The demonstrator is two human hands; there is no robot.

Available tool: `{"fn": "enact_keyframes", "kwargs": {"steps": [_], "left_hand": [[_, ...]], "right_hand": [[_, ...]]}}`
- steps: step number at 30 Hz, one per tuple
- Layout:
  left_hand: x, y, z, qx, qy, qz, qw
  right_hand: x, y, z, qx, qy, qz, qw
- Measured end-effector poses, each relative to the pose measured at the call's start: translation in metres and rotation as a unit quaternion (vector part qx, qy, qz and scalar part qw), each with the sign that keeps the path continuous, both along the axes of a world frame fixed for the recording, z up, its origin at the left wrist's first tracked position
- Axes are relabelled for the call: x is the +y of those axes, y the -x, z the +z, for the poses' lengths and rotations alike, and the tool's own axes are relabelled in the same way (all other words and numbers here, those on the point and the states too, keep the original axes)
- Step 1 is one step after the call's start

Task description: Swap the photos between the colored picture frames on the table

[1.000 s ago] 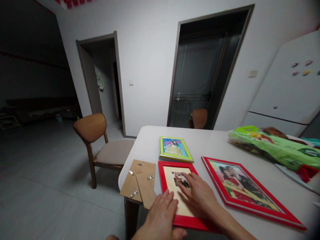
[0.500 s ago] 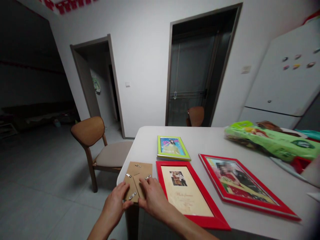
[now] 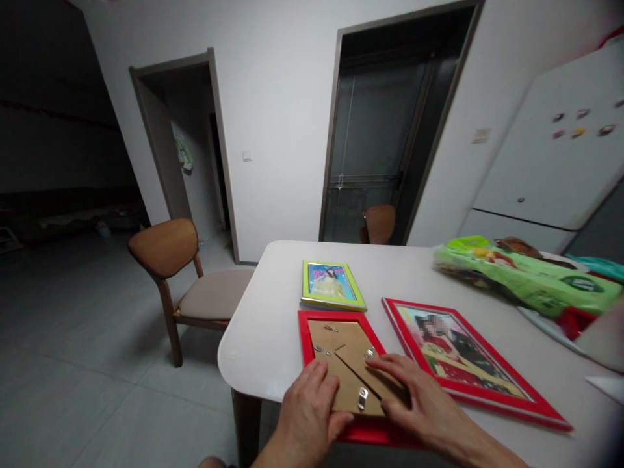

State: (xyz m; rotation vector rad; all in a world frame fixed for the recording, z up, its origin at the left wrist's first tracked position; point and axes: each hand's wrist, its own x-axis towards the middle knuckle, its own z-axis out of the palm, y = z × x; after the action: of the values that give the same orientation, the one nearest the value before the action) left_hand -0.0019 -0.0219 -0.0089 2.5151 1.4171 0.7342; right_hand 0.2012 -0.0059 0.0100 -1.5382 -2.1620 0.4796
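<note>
A brown picture frame backing board (image 3: 348, 377) with small metal clips and a slanting slit lies over the red picture frame (image 3: 305, 338), within its border as far as I can see. My left hand (image 3: 309, 409) grips the board's lower left edge, its thumb along the bottom. On the right side, my right hand (image 3: 414, 396) grips the other edge, fingers bent near a clip and thumb low. The board covers the cream sheet. To the right lies another red picture frame (image 3: 468, 357) with a photo. Behind sits a lime-green picture frame (image 3: 333, 286), picture side up.
Everything lies on a white table (image 3: 263, 325) with a rounded left corner. A green plastic package (image 3: 526, 270) sits at the back right. A wooden chair (image 3: 168, 250) stands left of the table, another chair (image 3: 379, 224) behind it. A fridge (image 3: 550, 149) is at the right.
Both hands have carried the backing board from the table's left edge rightward onto the red picture frame, covering its cream sheet. The view has shifted slightly.
</note>
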Motion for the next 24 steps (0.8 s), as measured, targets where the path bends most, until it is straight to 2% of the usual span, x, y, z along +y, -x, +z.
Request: {"fn": "enact_keyframes", "kwargs": {"steps": [4, 10, 13, 16, 19, 24], "left_hand": [[0.002, -0.006, -0.001, 0.009, 0.066, 0.002, 0.998], [0.008, 0.001, 0.004, 0.01, 0.102, 0.012, 0.995], [0.007, 0.003, 0.005, 0.0, 0.1, 0.013, 0.995], [0.005, 0.005, 0.001, -0.01, 0.097, -0.02, 0.995], [0.005, 0.006, -0.005, 0.001, 0.102, -0.047, 0.994], [0.007, 0.006, -0.003, 0.015, 0.116, -0.026, 0.993]], "right_hand": [[0.004, -0.003, -0.013, -0.025, -0.017, 0.002, 1.0], [0.006, 0.006, -0.023, -0.059, -0.07, 0.003, 0.996], [0.009, 0.005, -0.023, -0.053, -0.08, 0.012, 0.995], [0.019, 0.002, -0.02, -0.059, -0.104, -0.001, 0.993], [0.032, 0.002, -0.017, -0.106, -0.125, -0.026, 0.986], [0.043, 0.005, -0.018, -0.153, -0.112, -0.03, 0.981]]}}
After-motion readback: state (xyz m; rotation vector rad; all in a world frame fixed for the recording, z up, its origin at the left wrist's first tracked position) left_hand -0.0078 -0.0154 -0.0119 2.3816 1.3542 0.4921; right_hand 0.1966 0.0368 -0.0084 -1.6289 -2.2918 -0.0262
